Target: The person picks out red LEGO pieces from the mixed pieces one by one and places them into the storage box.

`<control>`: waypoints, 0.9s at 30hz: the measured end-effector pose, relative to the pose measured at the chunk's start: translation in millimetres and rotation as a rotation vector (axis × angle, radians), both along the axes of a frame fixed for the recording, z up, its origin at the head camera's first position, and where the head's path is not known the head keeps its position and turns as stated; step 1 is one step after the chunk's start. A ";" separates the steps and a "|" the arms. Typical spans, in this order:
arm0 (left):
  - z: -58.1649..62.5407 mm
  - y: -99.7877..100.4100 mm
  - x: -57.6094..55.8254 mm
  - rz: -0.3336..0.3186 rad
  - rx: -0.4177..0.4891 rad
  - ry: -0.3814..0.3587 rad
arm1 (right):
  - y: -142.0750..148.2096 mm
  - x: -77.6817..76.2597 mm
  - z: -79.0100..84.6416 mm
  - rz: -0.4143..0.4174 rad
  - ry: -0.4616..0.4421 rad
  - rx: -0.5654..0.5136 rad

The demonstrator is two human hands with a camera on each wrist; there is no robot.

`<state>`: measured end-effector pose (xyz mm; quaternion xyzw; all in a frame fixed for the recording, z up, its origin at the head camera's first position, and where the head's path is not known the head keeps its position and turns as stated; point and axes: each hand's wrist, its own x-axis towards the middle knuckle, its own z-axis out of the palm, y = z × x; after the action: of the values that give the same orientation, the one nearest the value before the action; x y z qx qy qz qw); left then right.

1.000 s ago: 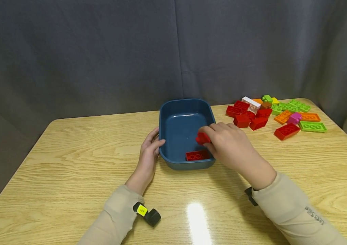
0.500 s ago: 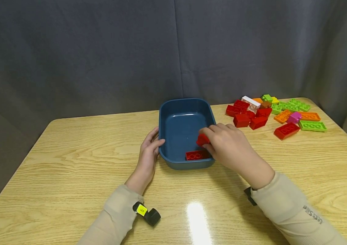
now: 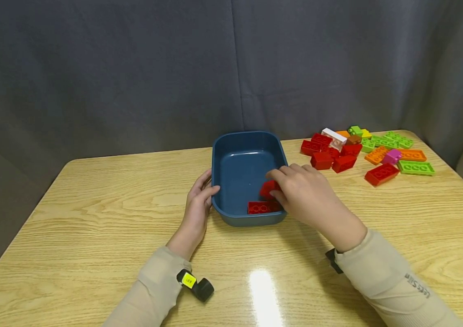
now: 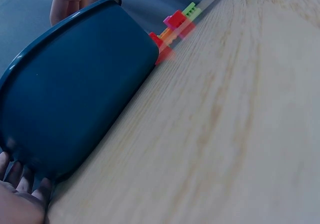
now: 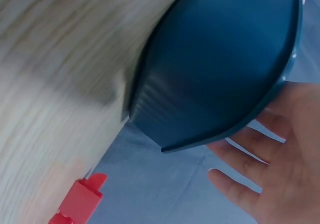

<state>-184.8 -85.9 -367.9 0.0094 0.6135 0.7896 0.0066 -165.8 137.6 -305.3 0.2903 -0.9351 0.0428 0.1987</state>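
Note:
A dark blue plastic box [image 3: 237, 172] stands on the table in the head view. My left hand [image 3: 198, 202] grips its left side, thumb over the rim and fingers along the outer wall. My right hand [image 3: 302, 193] reaches over the right rim and pinches a red toy brick [image 3: 269, 188] low inside the box. Another red brick [image 3: 261, 208] lies on its side along the near wall, its right end hidden by the right hand. In the right wrist view the box wall [image 5: 215, 58] hides the held brick and the fingertips.
Right of the box several red bricks [image 3: 322, 161] lie in a heap with a white brick [image 3: 335, 137]. Farther right are green plates [image 3: 416, 167], orange bricks [image 3: 413, 155] and a magenta brick [image 3: 392, 156]. A grey curtain [image 3: 145, 81] hangs behind the wooden table [image 3: 125, 213].
The red brick in my right hand has turned and dropped slightly toward the box floor. My left hand and the box have stayed in place.

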 end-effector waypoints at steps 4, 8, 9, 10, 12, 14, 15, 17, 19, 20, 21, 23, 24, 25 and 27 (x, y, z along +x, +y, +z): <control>-0.1 -0.2 -0.7 -0.004 -0.003 -0.001 | 2.7 -0.4 3.4 -0.006 -0.008 -0.010; -0.3 -0.6 -1.0 -0.006 -0.001 -0.003 | 5.4 -0.7 6.1 -0.015 -0.001 -0.013; -0.4 -0.7 -1.1 -0.005 -0.002 -0.005 | 6.0 -0.7 6.7 -0.017 0.003 -0.013; -0.6 -0.7 -1.1 -0.005 0.000 -0.006 | 6.8 -0.6 7.3 -0.020 0.007 -0.014; -0.9 -0.7 -1.6 -0.007 0.001 -0.006 | 8.4 -0.7 8.4 -0.025 0.015 -0.015; -1.1 -0.8 -1.7 -0.008 0.001 -0.007 | 10.1 -0.9 9.7 -0.031 0.022 -0.020; -1.1 -0.9 -1.7 -0.008 0.000 -0.007 | 10.8 -1.3 10.3 -0.037 0.022 -0.021; -0.7 -1.1 -1.3 -0.007 0.000 -0.007 | 12.4 -1.7 11.6 -0.058 0.020 -0.021; -0.3 -0.7 -0.9 -0.008 0.000 -0.006 | 14.5 -2.1 13.1 -0.089 0.015 -0.021; 0.0 -0.6 -0.7 -0.008 0.001 -0.004 | 15.6 -2.4 13.6 -0.107 0.011 -0.021; 0.2 -0.5 -0.6 -0.007 0.000 -0.003 | 16.6 -2.6 14.3 -0.123 0.006 -0.023; 0.4 -0.5 -0.4 -0.005 0.000 -0.002 | 19.1 -3.3 15.3 -0.151 -0.006 -0.029; 0.2 -0.6 -0.6 -0.006 0.000 -0.002 | 20.6 -3.9 15.5 -0.165 -0.014 -0.032; 0.2 -0.5 -0.4 -0.006 0.000 -0.001 | 22.1 -4.2 15.8 -0.177 -0.023 -0.036; -0.5 -0.4 -0.5 -0.007 0.001 -0.002 | 25.7 -4.6 16.5 -0.202 -0.047 -0.034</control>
<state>-185.2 -86.3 -368.4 0.0111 0.6131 0.7898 0.0100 -170.4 163.3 -288.8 0.1900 -0.9632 0.0453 0.1848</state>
